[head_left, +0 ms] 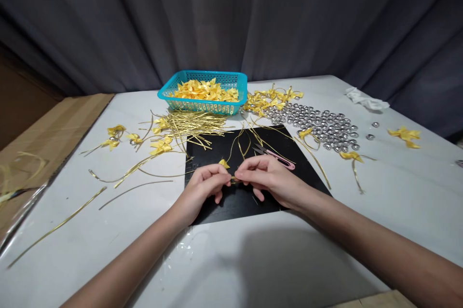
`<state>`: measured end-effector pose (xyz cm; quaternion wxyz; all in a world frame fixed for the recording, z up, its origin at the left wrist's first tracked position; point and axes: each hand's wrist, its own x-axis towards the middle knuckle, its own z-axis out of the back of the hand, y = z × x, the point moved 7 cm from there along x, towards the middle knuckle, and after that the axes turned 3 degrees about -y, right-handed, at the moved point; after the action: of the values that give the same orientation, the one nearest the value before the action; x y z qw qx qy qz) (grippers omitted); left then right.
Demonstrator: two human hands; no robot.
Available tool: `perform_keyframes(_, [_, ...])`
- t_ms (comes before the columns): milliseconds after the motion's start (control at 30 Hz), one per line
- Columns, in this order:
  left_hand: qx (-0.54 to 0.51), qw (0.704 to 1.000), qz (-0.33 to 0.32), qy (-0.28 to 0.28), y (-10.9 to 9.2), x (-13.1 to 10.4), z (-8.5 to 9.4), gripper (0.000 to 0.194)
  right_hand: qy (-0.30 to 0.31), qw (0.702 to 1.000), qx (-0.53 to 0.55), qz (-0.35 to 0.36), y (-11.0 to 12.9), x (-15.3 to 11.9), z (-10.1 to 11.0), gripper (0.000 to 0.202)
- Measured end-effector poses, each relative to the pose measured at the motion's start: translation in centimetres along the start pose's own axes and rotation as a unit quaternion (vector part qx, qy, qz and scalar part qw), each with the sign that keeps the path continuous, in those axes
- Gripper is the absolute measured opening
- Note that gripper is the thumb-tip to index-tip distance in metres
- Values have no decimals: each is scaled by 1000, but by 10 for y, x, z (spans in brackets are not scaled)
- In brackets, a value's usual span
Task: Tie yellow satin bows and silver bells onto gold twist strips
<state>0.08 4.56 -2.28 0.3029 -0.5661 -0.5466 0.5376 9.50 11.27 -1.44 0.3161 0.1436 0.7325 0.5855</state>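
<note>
Over a black mat (pixel 206 214), my left hand (pixel 208 182) and my right hand (pixel 265 175) meet fingertip to fingertip. Both pinch a short stretch of gold wire tie (pixel 234 178) that shows between them; the rest of what they hold is hidden by the fingers. Just beyond the fingertips is a yellow ribbon piece (pixel 224 163), with thin gold strands curving up behind it. I cannot tell whether it is joined to the held tie. Small scissors with a pink handle (pixel 285 160) lie on the mat behind my right hand, partly covered by it.
A turquoise basket (pixel 202 105) of yellow ribbon pieces stands at the back. Before it lies a pile of gold ties (pixel 195 124). Silver heart-like beads (pixel 325 127) spread to the right, near yellow ribbon pieces (pixel 269 99) and a crumpled white tissue (pixel 367 100). Loose ties (pixel 58 226) lie left.
</note>
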Motion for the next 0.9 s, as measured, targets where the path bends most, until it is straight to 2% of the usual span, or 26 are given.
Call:
perform_keyframes(733, [40,998,-36,36,3,1,0,20,12,995,-102,-20,2,-3,-3,31])
perform_keyframes(900, [56,997,-43,27,2,1,1,20,11,994,-110,-20,1,-2,-3,34])
